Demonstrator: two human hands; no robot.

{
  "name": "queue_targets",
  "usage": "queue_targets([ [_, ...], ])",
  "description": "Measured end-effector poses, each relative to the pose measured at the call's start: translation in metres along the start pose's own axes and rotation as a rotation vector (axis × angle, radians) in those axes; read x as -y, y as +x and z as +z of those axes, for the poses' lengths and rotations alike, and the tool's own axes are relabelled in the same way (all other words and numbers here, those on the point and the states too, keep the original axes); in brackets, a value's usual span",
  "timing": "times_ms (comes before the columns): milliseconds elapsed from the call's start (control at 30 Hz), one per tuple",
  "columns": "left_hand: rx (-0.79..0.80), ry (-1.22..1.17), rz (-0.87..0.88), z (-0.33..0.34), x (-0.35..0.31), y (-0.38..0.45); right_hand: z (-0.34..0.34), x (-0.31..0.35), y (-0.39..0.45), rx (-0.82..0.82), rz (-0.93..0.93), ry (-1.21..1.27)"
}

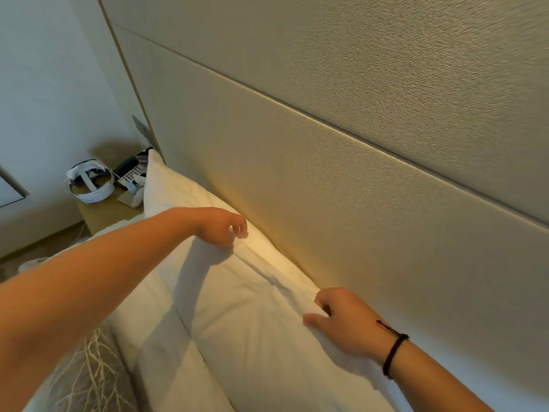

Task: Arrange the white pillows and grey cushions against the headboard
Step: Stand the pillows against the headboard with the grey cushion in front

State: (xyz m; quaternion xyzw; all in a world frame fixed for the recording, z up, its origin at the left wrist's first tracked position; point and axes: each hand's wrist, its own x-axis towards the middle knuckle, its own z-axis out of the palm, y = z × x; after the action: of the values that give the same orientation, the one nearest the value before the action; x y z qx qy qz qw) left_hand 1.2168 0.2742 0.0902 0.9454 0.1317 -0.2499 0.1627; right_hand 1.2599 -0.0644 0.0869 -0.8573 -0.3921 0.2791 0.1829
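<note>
A white pillow [252,316] stands on its long edge against the beige padded headboard [341,188]. My left hand [221,228] pinches the pillow's top edge near its left end, fingers curled. My right hand [347,325], with a black cord on the wrist, grips the same top edge further right. Behind the front pillow a second white pillow [169,185] leans on the headboard, its corner sticking up at the left. A grey cushion [89,373] with a pale branch pattern lies at the bottom left, partly under my left forearm.
A wooden bedside table [104,209] stands left of the bed, carrying a white headset [89,181] and a telephone [132,173]. A white wall is behind it. Floor shows at the far left.
</note>
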Motion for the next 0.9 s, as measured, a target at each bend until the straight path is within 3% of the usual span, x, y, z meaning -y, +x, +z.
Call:
queue_targets([
  [100,0.024,0.072,0.038,0.001,-0.007,-0.008,-0.013,-0.013,-0.023,0.057,0.008,0.010],
  [200,-0.171,0.180,0.051,0.002,-0.012,-0.012,-0.019,-0.022,-0.049,0.092,0.040,-0.004],
  [367,-0.407,0.114,0.022,0.011,-0.015,-0.016,-0.029,-0.036,-0.094,-0.087,0.094,0.034],
  [500,-0.396,-0.009,-0.004,0.020,-0.022,-0.020,-0.040,-0.040,-0.130,0.015,0.053,0.189],
  [567,-0.418,0.043,-0.016,0.020,-0.023,-0.020,-0.039,-0.046,-0.145,-0.005,0.073,0.179],
  [733,-0.589,0.103,-0.059,0.022,-0.034,-0.017,-0.026,-0.056,-0.156,-0.416,0.208,-0.265],
  [800,-0.664,0.100,-0.068,0.026,-0.039,-0.017,-0.020,-0.059,-0.153,-0.444,0.243,-0.444],
  [900,-0.712,0.089,-0.070,0.039,-0.043,-0.015,-0.004,-0.067,-0.146,-0.349,0.307,-0.611],
])
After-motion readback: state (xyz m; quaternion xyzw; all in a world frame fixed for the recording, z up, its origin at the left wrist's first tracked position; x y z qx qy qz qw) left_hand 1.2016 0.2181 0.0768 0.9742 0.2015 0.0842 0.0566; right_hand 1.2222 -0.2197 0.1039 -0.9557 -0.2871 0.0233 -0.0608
